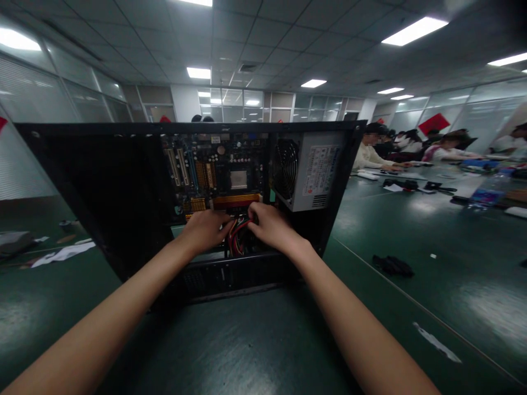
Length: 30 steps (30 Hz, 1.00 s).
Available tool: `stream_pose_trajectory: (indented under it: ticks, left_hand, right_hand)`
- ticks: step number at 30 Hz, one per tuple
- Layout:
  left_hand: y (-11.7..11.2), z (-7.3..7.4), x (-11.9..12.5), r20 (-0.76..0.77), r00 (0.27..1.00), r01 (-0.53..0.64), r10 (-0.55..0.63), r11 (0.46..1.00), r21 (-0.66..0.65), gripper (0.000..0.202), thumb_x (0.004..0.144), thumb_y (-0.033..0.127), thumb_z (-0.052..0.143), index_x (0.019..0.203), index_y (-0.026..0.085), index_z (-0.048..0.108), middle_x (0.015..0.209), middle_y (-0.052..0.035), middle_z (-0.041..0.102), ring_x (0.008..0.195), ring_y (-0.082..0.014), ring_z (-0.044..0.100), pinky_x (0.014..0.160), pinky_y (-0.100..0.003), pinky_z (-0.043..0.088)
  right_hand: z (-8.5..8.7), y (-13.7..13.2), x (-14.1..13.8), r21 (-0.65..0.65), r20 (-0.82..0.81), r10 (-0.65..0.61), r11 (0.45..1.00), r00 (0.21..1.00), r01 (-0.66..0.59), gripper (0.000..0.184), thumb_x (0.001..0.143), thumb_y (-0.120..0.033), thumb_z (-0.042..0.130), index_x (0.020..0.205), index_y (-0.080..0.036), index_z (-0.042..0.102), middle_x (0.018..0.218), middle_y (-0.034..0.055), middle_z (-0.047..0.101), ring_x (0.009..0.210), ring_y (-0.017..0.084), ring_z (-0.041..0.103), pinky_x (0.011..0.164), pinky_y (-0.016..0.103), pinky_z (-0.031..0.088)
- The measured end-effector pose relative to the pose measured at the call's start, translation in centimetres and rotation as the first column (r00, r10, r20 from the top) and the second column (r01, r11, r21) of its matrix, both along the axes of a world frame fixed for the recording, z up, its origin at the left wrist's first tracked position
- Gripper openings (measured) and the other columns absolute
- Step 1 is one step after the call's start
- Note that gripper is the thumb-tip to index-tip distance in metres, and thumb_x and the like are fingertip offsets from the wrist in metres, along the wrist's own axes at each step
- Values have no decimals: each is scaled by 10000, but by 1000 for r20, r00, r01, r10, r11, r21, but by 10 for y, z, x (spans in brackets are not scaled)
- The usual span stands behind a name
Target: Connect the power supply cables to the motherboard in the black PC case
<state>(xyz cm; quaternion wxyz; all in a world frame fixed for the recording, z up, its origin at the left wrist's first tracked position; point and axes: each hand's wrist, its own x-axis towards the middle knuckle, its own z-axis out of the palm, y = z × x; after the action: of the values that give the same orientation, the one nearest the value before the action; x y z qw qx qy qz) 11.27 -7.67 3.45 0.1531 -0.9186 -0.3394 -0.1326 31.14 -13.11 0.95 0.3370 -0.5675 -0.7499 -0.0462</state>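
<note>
An open black computer case (102,181) lies on a dark green table (255,351) in front of me. Inside it I see a motherboard (214,173) and a grey power supply (308,173) with a fan. A bundle of red, yellow and black cables (236,237) runs between my hands near the lower edge of the board. My left hand (206,227) is closed on the bundle from the left. My right hand (267,224) grips the same cables from the right, fingers curled over a connector that I cannot see clearly.
A small black item (391,265) lies on the table to the right. White paper scraps (61,253) lie at the left. Several people sit at the far right behind tools and a water bottle (488,191). Glass walls surround the room.
</note>
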Motion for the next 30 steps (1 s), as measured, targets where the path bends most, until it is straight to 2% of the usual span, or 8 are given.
stream_pose_trajectory:
  ticks: [3, 8, 11, 14, 19, 21, 26, 30]
  left_hand:
    - [0, 0, -2, 49, 997, 54, -53, 999, -6, 412, 1022, 385, 296, 920, 212, 656, 879, -67, 727, 795, -227, 691, 647, -308, 450]
    - [-4, 1, -7, 100, 955, 291, -278, 943, -161, 396, 1038, 348, 246, 1061, 200, 613, 1030, -81, 719, 923, -227, 687, 772, -334, 503]
    - [-6, 2, -9, 141, 924, 379, -356, 906, -191, 385, 1026, 422, 316, 1170, 218, 609, 1070, -75, 720, 978, -233, 682, 810, -347, 516]
    - [-4, 3, -10, 203, 886, 454, -418, 871, -187, 476, 980, 565, 412, 1270, 228, 584, 1128, -82, 715, 1023, -230, 679, 851, -341, 521]
    - [-1, 3, -9, 132, 898, 436, -420, 888, -147, 645, 874, 693, 520, 1338, 247, 561, 1186, -98, 709, 1058, -272, 684, 853, -359, 534]
    - [-3, 2, -10, 126, 909, 412, -397, 902, -128, 611, 898, 647, 527, 1362, 251, 541, 1206, -95, 706, 1070, -268, 684, 860, -357, 538]
    - [-9, 0, -10, 89, 914, 403, -396, 912, -74, 519, 946, 510, 537, 1393, 246, 513, 1349, -108, 633, 1214, -276, 617, 995, -403, 498]
    - [-9, -1, -8, 45, 903, 430, -428, 900, -74, 504, 945, 501, 550, 1386, 260, 514, 1333, -98, 643, 1187, -281, 630, 957, -403, 520]
  right_hand:
    - [0, 2, 0, 53, -41, -35, 998, 999, 37, 109, 814, -162, 559, 847, -216, 471, 846, 17, 604, 782, 173, 536, 643, 276, 296]
    - [4, 3, -3, 77, -83, -157, 984, 984, 163, 102, 886, -205, 496, 987, -210, 487, 860, 43, 634, 733, 194, 568, 596, 284, 271]
    - [8, 0, -5, 51, -142, -232, 969, 962, 241, 191, 921, -211, 425, 1104, -198, 479, 835, 55, 644, 711, 210, 589, 570, 279, 271]
    - [12, -2, -6, 34, -127, -236, 970, 963, 242, 268, 913, -182, 395, 1171, -191, 468, 842, 66, 661, 724, 224, 610, 570, 279, 291]
    - [13, -5, -6, 67, -122, -232, 968, 965, 241, 269, 928, -203, 389, 1186, -195, 463, 904, 81, 682, 744, 224, 628, 579, 279, 317]
    - [11, -6, -5, 77, -167, -233, 966, 958, 248, 248, 945, -235, 384, 1180, -200, 454, 883, 69, 675, 743, 216, 628, 578, 273, 324]
    - [5, 0, 2, 74, -234, -262, 955, 936, 286, 232, 979, -395, 377, 1137, -237, 441, 805, 21, 632, 714, 191, 613, 566, 256, 329]
    - [4, 2, 2, 77, -245, -241, 961, 939, 267, 246, 985, -422, 368, 1122, -235, 449, 806, 20, 628, 708, 188, 612, 565, 256, 333]
